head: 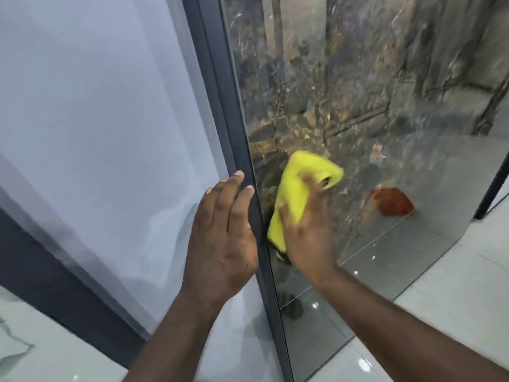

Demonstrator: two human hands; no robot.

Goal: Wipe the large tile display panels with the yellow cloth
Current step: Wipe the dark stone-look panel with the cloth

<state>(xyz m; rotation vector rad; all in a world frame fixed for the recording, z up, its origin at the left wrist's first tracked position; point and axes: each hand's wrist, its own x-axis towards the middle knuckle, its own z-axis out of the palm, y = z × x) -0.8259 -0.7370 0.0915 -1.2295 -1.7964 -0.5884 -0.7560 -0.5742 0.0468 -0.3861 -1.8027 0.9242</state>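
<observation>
A tall glossy dark tile panel [371, 92] with grey, brown and gold veining fills the right half of the view. My right hand [308, 230] presses a folded yellow cloth [296, 188] flat against its lower left part, beside the frame; the hand is motion-blurred. A dark grey metal frame [220, 92] holds this panel's left edge. My left hand [223, 238] rests on that frame with its fingers straight, fingertips on the frame's edge. To the left stands a pale white-grey tile panel [96, 106].
A rust-orange patch [394, 201] shows on the dark panel right of the cloth. Glossy white floor tiles [454, 312] lie at the lower right, reflected in the panel. Another dark frame post [493, 183] stands at the right edge. A marbled white surface [27, 340] is at the lower left.
</observation>
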